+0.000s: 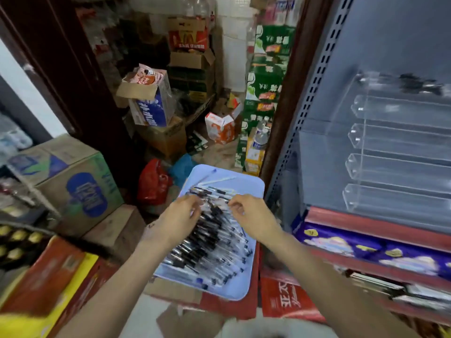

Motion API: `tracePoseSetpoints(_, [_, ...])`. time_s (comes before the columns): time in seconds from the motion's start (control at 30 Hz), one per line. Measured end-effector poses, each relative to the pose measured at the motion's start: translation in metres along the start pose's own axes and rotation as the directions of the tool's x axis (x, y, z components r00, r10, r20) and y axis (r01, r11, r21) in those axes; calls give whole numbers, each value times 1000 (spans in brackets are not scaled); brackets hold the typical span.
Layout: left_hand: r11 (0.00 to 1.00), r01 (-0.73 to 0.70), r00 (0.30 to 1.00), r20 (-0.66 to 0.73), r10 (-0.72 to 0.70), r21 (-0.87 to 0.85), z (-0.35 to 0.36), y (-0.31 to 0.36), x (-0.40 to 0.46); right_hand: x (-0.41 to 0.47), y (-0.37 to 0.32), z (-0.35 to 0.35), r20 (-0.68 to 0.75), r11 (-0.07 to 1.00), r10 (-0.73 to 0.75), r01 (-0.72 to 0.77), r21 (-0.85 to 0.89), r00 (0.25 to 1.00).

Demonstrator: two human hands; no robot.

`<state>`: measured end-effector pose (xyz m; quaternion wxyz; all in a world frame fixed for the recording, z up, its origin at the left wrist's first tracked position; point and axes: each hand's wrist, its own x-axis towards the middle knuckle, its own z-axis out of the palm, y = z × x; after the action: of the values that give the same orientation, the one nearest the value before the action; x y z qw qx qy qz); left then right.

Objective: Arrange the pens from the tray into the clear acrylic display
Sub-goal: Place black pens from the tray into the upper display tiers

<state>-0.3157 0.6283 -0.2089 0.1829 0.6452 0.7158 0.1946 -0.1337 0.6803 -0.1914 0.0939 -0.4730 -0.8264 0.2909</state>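
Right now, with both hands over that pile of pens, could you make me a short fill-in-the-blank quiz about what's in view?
1. The clear-bodied pens lie heaped on a pale ____ plastic tray.
2. The clear acrylic display stands to the ____ of the tray.
3. The crumpled plastic bag left of the tray is ____.
4. Both hands, left hand and right hand, are over the ____.

Missing words: blue; right; red; pens

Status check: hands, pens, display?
Left hand and right hand both over the pale blue plastic tray, fingers curled at the black-capped clear pens; grip unclear. Clear acrylic tiered display mostly unfilled. Nothing blocking.
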Motion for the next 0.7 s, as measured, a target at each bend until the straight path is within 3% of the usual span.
tracePoseSetpoints(0.13, [996,-31,984,176,17,80,29,-33,-9,-4,18,44,124,980,193,-185,-70,973])
tracePoseSetpoints(0.27, [975,-141,938,338,77,170,49,-47,-10,-8,36,68,125,951,307,-302,-60,943])
tracePoseSetpoints(0.47, [943,-257,949,237,206,210,54,-55,-6,-2,45,77,58,927,371,-366,-82,927])
tracePoseSetpoints(0.7, [930,-339,923,239,301,141,50,-64,-1,-5,48,77,18,934,356,-355,-34,934])
